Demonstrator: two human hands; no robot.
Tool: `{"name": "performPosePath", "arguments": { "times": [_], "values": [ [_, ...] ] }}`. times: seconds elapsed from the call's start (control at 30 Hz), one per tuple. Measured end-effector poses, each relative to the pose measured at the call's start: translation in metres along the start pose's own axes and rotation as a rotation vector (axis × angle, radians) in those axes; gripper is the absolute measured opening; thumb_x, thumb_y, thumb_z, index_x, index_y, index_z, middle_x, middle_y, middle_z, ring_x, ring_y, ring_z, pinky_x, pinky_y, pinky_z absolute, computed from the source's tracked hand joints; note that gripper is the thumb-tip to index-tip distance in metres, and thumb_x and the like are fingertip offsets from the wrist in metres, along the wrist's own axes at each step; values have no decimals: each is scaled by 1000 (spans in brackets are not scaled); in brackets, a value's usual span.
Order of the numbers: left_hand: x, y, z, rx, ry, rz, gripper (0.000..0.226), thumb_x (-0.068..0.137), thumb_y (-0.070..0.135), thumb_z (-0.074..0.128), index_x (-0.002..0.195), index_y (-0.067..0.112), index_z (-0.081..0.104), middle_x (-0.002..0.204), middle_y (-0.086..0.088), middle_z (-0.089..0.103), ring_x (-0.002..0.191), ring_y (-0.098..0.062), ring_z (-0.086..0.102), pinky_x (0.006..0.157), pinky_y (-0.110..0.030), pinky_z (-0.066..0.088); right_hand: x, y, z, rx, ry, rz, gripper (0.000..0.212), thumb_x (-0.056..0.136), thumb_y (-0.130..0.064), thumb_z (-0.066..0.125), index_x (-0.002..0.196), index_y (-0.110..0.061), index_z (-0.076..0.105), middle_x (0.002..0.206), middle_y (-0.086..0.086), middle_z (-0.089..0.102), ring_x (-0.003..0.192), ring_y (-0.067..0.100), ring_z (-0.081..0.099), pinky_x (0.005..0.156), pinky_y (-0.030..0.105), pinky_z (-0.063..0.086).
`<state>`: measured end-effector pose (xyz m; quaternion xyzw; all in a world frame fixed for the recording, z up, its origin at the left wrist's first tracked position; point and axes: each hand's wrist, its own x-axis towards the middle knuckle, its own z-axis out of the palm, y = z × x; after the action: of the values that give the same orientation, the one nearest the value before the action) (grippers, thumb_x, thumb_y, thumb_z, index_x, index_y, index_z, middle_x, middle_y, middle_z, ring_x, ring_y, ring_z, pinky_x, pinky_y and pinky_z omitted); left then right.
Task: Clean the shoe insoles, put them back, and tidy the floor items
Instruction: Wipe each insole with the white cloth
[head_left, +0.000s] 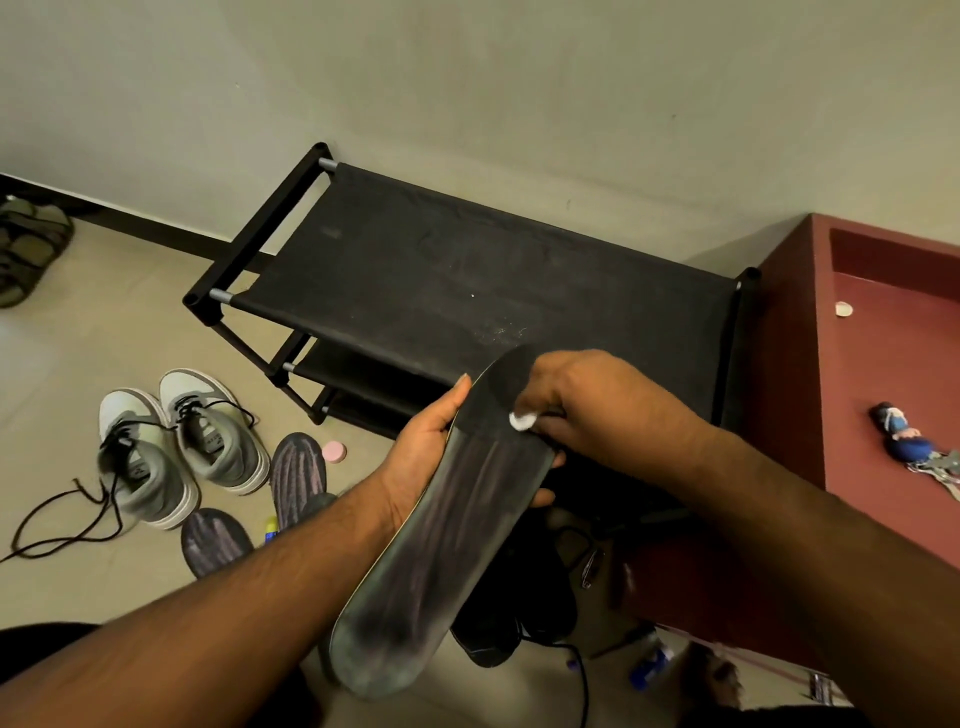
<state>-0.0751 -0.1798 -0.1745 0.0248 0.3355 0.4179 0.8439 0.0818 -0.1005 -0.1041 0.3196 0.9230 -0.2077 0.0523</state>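
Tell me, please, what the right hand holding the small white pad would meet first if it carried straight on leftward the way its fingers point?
The right hand pinches a small white cotton pad already against the long dark insole. Going on, it would probably meet the left hand gripping that insole's far edge, though depth is unclear.

The left hand (421, 452) holds a long dark foam insole (447, 535) from beneath, while the right hand (582, 410) pinches a small white cotton pad (522, 420) against its top. Behind stands a black fabric-shelved shoe rack (467, 270); grey-and-white lace-up sneakers (176, 441) sit on the floor left.
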Motion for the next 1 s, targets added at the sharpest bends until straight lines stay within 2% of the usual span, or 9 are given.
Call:
{"name": "performPosePath", "arguments": {
  "times": [0.1,0.17,0.23,0.3,0.5,0.6,0.7,0.9,1.0],
  "values": [
    [0,0,0,2,19,-11,66,93,61,39,124,9,66,130,-22,61,103,-40,66,91,-61,44,-3,-1,-7,83,-167,-7,9,89,-20,66,92,-24,73,89,-17,57,86,4,61,80,27,52],
    [0,-5,1,-3,-6,-33,69,93,61,39,130,7,61,132,-24,58,106,-41,64,92,-60,45,-3,2,-8,66,-71,40,11,90,-26,64,95,-25,73,91,-12,59,88,7,62,78,30,52],
    [0,-8,2,-27,-26,-45,72,92,61,40,134,6,56,135,-26,55,110,-42,62,92,-59,46,-3,6,-7,-90,67,98,19,93,-29,58,108,-25,70,100,-4,58,95,15,59,77,30,47],
    [1,-5,0,-29,-37,-41,73,91,61,41,136,6,55,136,-26,54,113,-42,60,93,-59,45,-2,7,-8,-132,117,105,22,94,-28,56,112,-25,69,103,-2,58,98,17,58,74,28,43],
    [1,2,-2,-40,17,-19,69,90,61,42,126,6,64,129,-23,61,100,-40,67,85,-61,49,-5,1,-13,57,-186,37,8,87,-22,68,90,-26,74,93,-10,67,86,4,62,79,28,53],
    [2,-1,-3,-55,-31,-24,73,92,63,40,135,6,57,136,-24,55,111,-41,62,91,-59,48,-4,7,-8,-12,-25,107,14,90,-30,63,96,-21,72,96,-6,61,89,11,60,78,31,51],
    [2,0,-4,-61,-51,-23,73,91,62,40,136,7,56,137,-24,54,113,-41,61,91,-59,48,-2,8,-6,-109,133,159,17,93,-27,57,103,-20,70,98,-3,56,92,16,57,73,28,44],
    [-2,10,-5,-112,22,1,72,87,60,47,130,4,60,133,-23,58,101,-41,67,88,-64,46,-4,0,-6,138,-146,73,6,87,-25,68,89,-28,72,90,-13,63,83,3,60,78,27,53],
    [0,5,-2,-129,0,-6,74,87,60,47,133,2,58,133,-25,57,104,-43,65,90,-65,44,-3,7,-5,96,13,140,7,87,-23,67,90,-26,72,87,-11,61,83,6,59,75,28,51]
  ]
}}
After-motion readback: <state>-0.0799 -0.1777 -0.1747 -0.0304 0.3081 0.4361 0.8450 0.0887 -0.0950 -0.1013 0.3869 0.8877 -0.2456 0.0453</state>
